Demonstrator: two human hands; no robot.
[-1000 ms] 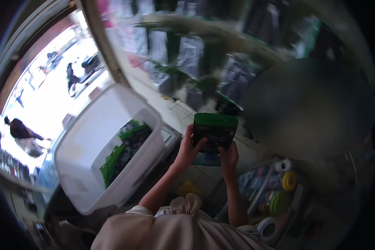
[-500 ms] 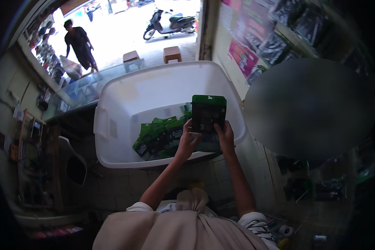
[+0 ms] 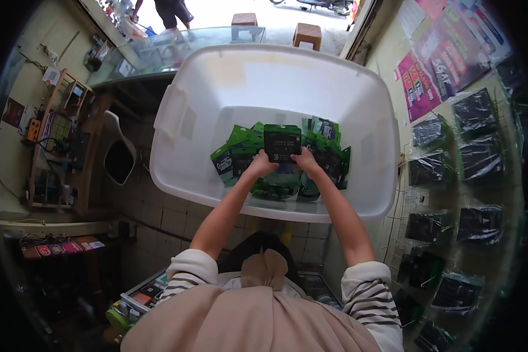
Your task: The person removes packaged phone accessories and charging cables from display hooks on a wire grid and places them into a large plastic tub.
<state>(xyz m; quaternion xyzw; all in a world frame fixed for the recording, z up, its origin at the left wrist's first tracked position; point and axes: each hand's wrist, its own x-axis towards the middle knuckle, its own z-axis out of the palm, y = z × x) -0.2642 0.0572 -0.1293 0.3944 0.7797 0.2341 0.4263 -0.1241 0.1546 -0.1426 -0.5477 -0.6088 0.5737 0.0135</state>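
A black and green flat package [image 3: 282, 141] is held upright between my two hands, inside a large white plastic tub [image 3: 193, 123]. My left hand [image 3: 265, 164] is closed on its lower left corner, and my right hand [image 3: 304, 159] grips its lower right corner. Small pale print shows on the package's dark face. Around and beneath it, several similar green and black packages [image 3: 328, 159] lie overlapping on the tub floor, some to the left [image 3: 232, 157]. My hands and the held package cover part of this pile.
Plastic-wrapped dark packages [image 3: 481, 158] hang on the right wall, below pink posters [image 3: 419, 88]. Behind the tub stands a glass counter [image 3: 217, 36], with brown stools [image 3: 307, 35] and a person [image 3: 173, 13] beyond. A chair [image 3: 120, 152] stands at left.
My hands have lowered the package further into the tub, closer to the pile. My head view has tilted down and turned left. The person outside is now partly cut off at the top.
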